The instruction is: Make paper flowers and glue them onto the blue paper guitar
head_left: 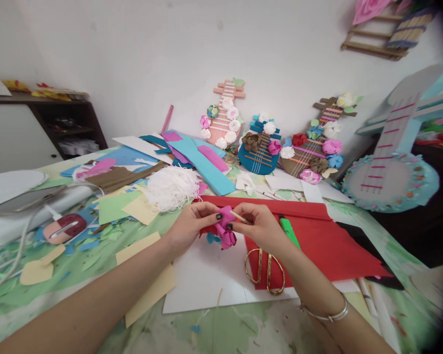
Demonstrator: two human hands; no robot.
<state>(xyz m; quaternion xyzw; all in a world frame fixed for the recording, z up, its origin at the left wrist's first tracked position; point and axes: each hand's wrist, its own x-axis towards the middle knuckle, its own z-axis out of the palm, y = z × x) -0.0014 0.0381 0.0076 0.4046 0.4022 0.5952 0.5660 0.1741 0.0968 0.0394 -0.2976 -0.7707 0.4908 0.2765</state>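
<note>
Over a white board (199, 285), my left hand (192, 226) pinches a piece of magenta crepe paper (226, 215) between thumb and finger. My right hand (260, 223) grips a thin wooden stick (240, 217), its tip against that paper. Just below the fingers is a crumpled magenta paper bloom (228, 239); whether it joins the held piece I cannot tell. A bit of blue paper (213, 238) shows beside it. Under my right forearm, gold-handled scissors (268, 270) lie on red crepe paper (313, 246), near a green-handled tool (289, 232).
Paper-flowered instrument models (258, 152) lean along the wall. A larger grey and blue one (387, 162) stands at the right. White shredded paper (173, 187), yellow sheets (151, 290) and blue strips (206, 162) lie left of centre. A cable and maroon case (64, 228) are further left.
</note>
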